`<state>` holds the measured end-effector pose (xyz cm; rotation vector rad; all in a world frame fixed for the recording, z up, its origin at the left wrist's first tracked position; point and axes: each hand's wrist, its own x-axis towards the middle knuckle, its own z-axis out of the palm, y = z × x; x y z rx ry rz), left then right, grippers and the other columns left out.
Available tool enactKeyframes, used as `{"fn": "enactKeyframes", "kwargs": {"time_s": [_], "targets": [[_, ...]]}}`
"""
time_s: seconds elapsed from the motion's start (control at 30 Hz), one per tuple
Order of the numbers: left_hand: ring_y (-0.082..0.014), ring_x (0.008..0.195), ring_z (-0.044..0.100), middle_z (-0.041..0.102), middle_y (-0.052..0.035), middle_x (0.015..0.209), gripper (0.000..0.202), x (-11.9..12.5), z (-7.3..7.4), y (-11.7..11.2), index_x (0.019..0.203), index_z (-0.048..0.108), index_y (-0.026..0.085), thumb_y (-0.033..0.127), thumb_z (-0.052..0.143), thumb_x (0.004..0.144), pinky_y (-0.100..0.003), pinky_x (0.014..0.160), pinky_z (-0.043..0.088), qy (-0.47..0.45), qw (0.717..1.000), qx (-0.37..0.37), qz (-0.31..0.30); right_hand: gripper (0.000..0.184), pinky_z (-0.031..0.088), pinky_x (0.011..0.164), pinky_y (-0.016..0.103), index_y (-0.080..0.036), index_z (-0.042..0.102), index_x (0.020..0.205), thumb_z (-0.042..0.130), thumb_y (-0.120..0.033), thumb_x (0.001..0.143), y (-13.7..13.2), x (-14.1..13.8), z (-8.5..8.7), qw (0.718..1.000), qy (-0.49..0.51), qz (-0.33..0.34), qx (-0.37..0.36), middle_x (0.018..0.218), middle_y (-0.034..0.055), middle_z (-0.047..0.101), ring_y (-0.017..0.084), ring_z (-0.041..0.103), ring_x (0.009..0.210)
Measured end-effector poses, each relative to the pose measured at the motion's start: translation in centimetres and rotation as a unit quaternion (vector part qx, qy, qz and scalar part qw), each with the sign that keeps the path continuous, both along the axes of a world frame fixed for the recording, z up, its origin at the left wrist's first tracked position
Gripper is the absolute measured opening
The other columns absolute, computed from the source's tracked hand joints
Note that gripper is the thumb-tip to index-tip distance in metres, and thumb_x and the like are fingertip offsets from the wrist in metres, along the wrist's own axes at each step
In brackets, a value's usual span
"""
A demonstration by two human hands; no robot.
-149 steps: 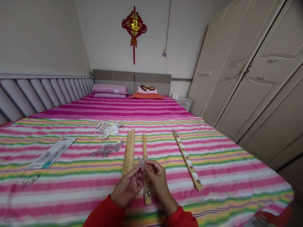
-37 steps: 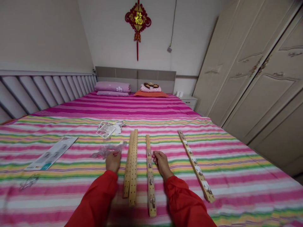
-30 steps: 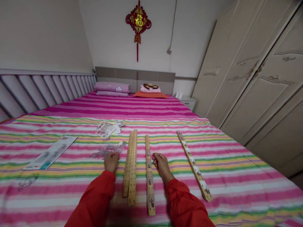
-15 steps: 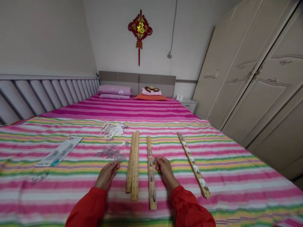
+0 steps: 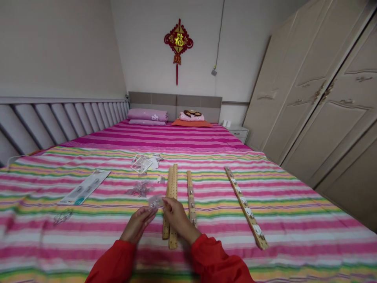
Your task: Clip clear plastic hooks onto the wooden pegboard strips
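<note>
My left hand (image 5: 138,225) is closed, its fingertips pinching a clear adhesive hook (image 5: 153,203) with a small metal part. My right hand (image 5: 176,215) reaches across to it, thumb and finger pinched at the clear piece's right edge. Beneath the right hand lie two bare wooden strips (image 5: 173,236) with rows of holes. A third wooden strip (image 5: 189,179), carrying clear hooks, is partly hidden by the right hand and forearm. Just beyond the left hand is a small pile of clear hooks (image 5: 140,188).
Another wooden strip (image 5: 246,208) with white-backed hooks lies to the right. Opened packaging (image 5: 143,163) rests behind the pile. At left are a hook package (image 5: 85,188) and thin wire-like loops (image 5: 63,216). Everything lies on a striped bedsheet (image 5: 218,243).
My right hand has moved left from beside the hook-bearing strip to meet my left hand. The left hand has lifted a clear hook away from the pile. The view has shifted slightly.
</note>
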<state>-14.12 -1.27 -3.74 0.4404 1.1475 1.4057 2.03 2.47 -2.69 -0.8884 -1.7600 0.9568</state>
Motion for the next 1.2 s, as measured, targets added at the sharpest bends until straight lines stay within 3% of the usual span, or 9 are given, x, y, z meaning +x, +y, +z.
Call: {"fn": "enactKeyframes", "kwargs": {"time_s": [0.1,0.23,0.53,0.67,0.8,0.87,0.93,1.03,1.2], "targets": [[-0.0217,0.093,0.069,0.074,-0.0101,0.086,0.017,-0.2,0.0,-0.6,0.068,0.061,0.014,0.01,0.076,0.063,-0.032,0.092,0.05,0.001,1.0,-0.005,-0.017,0.051,0.048,0.084,0.033,-0.021,0.065,0.114,0.052,-0.002,0.069,0.4,-1.0,-0.1,0.995,-0.043,-0.066,0.054,0.101,0.0072,0.063,0.021,0.06,0.092],[-0.0217,0.092,0.069,0.074,-0.01,0.086,0.021,-0.7,-0.7,-0.8,0.067,0.062,0.014,0.018,0.081,0.06,-0.031,0.091,0.049,0.007,0.999,0.013,-0.04,0.05,0.049,0.079,0.031,-0.021,0.067,0.111,0.053,-0.002,0.067,1.0,-2.0,-0.3,0.99,-0.076,-0.117,0.011,0.089,0.0052,0.064,0.02,0.061,0.082],[-0.0219,0.103,0.066,0.073,-0.0098,0.098,0.017,-1.4,-1.0,-1.4,0.075,0.065,0.015,0.015,0.078,0.064,-0.03,0.091,0.05,-0.068,0.996,0.011,-0.053,0.038,0.049,0.073,0.031,-0.023,0.073,0.094,0.052,-0.006,0.067,2.0,-3.2,-2.2,0.991,-0.001,-0.117,-0.071,0.072,0.001,0.068,0.021,0.063,0.073],[-0.0209,0.11,0.062,0.069,-0.0088,0.112,0.015,-1.4,-0.2,-1.8,0.083,0.067,0.016,0.012,0.072,0.069,-0.03,0.087,0.052,-0.083,0.996,-0.006,-0.014,0.031,0.049,0.068,0.029,-0.022,0.073,0.083,0.053,-0.007,0.066,2.2,-3.3,-2.4,0.991,0.027,-0.103,-0.083,0.064,-0.0007,0.064,0.02,0.061,0.069],[-0.0156,0.096,0.066,0.072,-0.0046,0.096,0.016,-1.3,0.4,-2.1,0.08,0.068,0.017,0.016,0.076,0.066,-0.019,0.072,0.051,0.006,0.995,-0.018,0.097,0.027,0.047,0.069,0.029,-0.019,0.072,0.077,0.053,-0.005,0.064,1.6,-3.1,-2.0,0.993,0.01,-0.109,-0.055,0.069,0.0014,0.063,0.019,0.059,0.07],[-0.0115,0.083,0.066,0.072,-0.0014,0.088,0.023,-1.2,1.1,-2.4,0.082,0.069,0.018,0.02,0.08,0.061,-0.014,0.063,0.047,0.044,0.993,-0.014,0.109,0.029,0.047,0.074,0.03,-0.018,0.072,0.08,0.053,-0.004,0.062,1.2,-2.9,-1.6,0.989,0.02,-0.138,-0.049,0.078,0.0039,0.065,0.02,0.06,0.076],[-0.0087,0.071,0.063,0.071,0.0006,0.081,0.028,-0.7,2.0,-2.6,0.082,0.069,0.018,0.023,0.082,0.058,-0.013,0.057,0.045,0.047,0.996,0.0,0.078,0.026,0.047,0.074,0.031,-0.018,0.071,0.079,0.054,-0.006,0.064,0.8,-2.5,-0.9,0.987,0.058,-0.125,-0.08,0.078,0.0042,0.067,0.019,0.06,0.076],[-0.0074,0.061,0.06,0.067,0.0022,0.071,0.025,0.7,3.5,-2.7,0.077,0.067,0.018,0.018,0.082,0.057,-0.014,0.055,0.045,-0.018,1.0,0.014,0.019,0.013,0.045,0.059,0.027,-0.018,0.071,0.075,0.061,-0.018,0.068,0.1,-1.4,0.5,0.971,0.146,-0.025,-0.19,0.067,0.0019,0.066,0.017,0.058,0.062],[-0.0079,0.058,0.058,0.066,-0.0001,0.072,0.02,4.2,4.4,-2.3,0.076,0.066,0.017,0.017,0.079,0.062,-0.016,0.051,0.047,-0.129,0.99,0.006,-0.051,0.025,0.036,0.048,0.021,-0.017,0.073,0.076,0.075,-0.038,0.062,-1.4,1.2,2.9,0.926,0.254,0.017,-0.279,0.065,0.0026,0.067,0.013,0.055,0.055]]}}
